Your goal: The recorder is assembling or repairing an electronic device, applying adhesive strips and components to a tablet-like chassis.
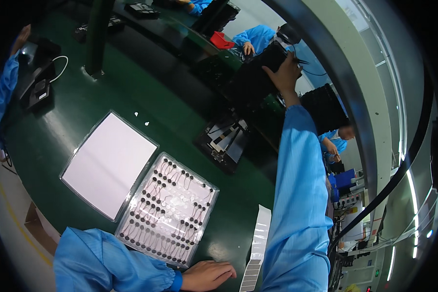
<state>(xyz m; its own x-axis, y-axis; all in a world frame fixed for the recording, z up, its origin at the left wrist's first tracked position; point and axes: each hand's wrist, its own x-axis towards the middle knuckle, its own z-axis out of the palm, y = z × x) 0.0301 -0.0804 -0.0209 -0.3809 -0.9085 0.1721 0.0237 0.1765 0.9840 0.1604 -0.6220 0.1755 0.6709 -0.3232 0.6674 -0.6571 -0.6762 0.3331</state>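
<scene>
My right arm reaches far forward. My right hand (286, 77) is at the edge of a dark black stack (255, 75), thumb on its near side and fingers around its right edge. My left hand (208, 276) rests on the green table with its fingers stretched out and nothing visible in it. Just beyond it lies a clear plastic tray (208, 204) with rows of small round black parts on thin wire leads. Some of its middle places show no black parts. Against that tray's left side is another clear-rimmed tray with a plain white surface (109, 165).
A strip of labels (258, 243) lies by my right forearm. An opened black device (225, 141) sits farther ahead. Two white scraps (147, 123) are beyond the white tray. A green post (96, 44) rises at far left. Co-workers in blue sleeves (255, 38) sit around.
</scene>
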